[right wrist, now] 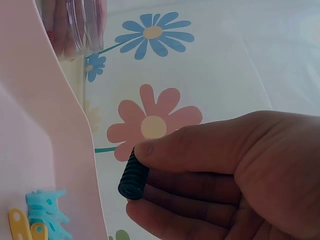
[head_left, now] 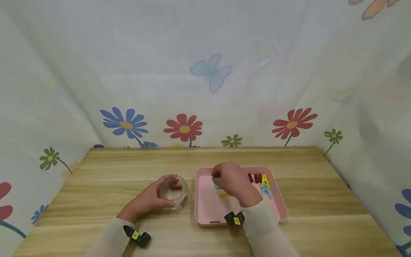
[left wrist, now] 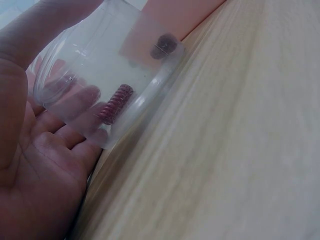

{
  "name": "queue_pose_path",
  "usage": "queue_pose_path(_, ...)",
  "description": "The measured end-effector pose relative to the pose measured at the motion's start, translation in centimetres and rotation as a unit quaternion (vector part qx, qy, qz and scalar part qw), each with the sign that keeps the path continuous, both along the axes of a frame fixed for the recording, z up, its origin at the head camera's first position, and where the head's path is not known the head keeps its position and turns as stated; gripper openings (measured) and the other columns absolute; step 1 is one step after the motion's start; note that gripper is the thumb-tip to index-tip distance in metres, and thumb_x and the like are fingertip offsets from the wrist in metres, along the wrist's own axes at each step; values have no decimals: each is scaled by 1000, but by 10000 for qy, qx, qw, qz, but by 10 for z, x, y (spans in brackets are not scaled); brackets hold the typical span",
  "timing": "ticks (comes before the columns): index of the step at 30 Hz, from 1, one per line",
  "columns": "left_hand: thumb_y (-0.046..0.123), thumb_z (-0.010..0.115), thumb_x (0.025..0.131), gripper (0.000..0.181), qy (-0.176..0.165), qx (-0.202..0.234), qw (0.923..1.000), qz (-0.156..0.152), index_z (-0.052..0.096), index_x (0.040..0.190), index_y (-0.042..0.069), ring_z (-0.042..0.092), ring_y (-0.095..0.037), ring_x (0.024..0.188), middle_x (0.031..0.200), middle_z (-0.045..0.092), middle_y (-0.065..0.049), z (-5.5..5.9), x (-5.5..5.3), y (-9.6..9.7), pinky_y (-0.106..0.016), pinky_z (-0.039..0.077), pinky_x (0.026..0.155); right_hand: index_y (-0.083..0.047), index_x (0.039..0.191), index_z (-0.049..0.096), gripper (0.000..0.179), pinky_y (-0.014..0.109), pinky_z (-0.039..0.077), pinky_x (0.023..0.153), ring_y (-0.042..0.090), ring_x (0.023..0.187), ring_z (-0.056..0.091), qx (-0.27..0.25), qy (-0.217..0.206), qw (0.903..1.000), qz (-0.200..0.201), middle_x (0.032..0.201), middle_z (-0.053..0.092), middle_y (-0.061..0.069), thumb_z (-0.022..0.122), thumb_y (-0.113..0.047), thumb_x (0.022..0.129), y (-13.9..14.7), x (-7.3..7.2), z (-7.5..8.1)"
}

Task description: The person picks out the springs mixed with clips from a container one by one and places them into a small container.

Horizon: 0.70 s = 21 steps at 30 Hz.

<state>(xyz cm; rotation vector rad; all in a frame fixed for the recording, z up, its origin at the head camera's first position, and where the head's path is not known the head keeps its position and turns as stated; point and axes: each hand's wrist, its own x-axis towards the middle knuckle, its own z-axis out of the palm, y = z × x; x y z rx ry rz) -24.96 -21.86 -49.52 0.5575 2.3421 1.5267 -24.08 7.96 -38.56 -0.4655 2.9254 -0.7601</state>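
Note:
My left hand (head_left: pixel 149 198) grips a clear plastic jar (head_left: pixel 174 203) from its left side, fingers and thumb curled round the wall. Inside the jar lies a red coil spring (left wrist: pixel 116 104); a second small dark object (left wrist: pixel 164 46) shows through the plastic farther along. Over the pink tray (head_left: pixel 208 210), my right hand (head_left: pixel 234 182) pinches a dark coil spring (right wrist: pixel 134 176) between thumb and fingers. Beneath that hand, a light-blue clip (right wrist: pixel 46 210) and a yellow clip (right wrist: pixel 20 225) lie in the tray, partly hidden from the head view.
At the tray's right side are a yellow clip (head_left: pixel 264 179), a blue clip (head_left: pixel 265 191) and several dark red springs (head_left: pixel 256 178). A dark spring-like piece (head_left: pixel 215 222) sits at its front edge. The wooden table (head_left: pixel 321 200) backs onto a flowered curtain (head_left: pixel 160 89).

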Motion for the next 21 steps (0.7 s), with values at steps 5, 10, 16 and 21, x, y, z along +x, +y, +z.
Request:
queue_pose_path(5,26,84,75,83,-8,1,10000,-13,37,144,32,38,-25,140,147,47,2,-2,2,-1,-20,38,105,-14,95,73,8,27,54,69,13,73,57,-52,23,10000,-4,85,67,-4,70,-17,89,-3,3,-3)
queue_pose_path(10,28,84,75,83,-30,21,10000,20,38,143,34,39,-24,140,146,47,3,-1,4,-1,-46,35,113,-15,98,74,11,26,55,70,12,74,57,-103,57,9999,50,89,69,-4,71,-19,88,-5,4,-3)
queue_pose_path(16,28,83,75,82,-63,58,10000,12,38,142,35,39,-24,140,147,47,2,0,3,0,-47,35,112,-16,99,74,12,26,55,72,11,75,58,-189,191,9995,172,91,70,-4,71,-20,88,-5,3,-4)
queue_pose_path(21,28,83,75,81,-26,11,10000,-12,37,142,36,40,-23,139,146,47,2,0,1,1,-24,38,107,-16,98,74,11,25,55,71,9,75,59,-269,300,9986,355,90,71,-4,70,-21,89,-6,1,-4)
